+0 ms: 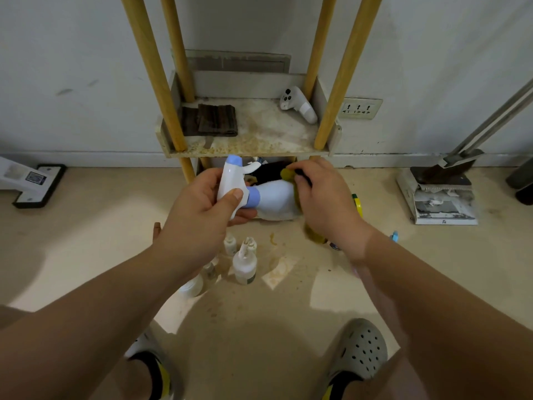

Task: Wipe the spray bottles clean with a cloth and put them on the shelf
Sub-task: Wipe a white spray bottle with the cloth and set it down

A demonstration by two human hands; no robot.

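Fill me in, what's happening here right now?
A person is wiping a white spray bottle held sideways in front of a wooden-legged shelf. The left hand grips the bottle's trigger head, while the right hand presses a yellow-green cloth against its body. No spray bottle is on the shelf yet; it holds a dark folded cloth and a white controller. Several small bottles wait on the floor below.

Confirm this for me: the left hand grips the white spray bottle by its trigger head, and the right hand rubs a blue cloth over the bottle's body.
Wrong on one point: the cloth is yellow-green, not blue, as the head view shows. The rest stands: the left hand grips the white spray bottle by its trigger head, and the right hand rubs the cloth over its body.
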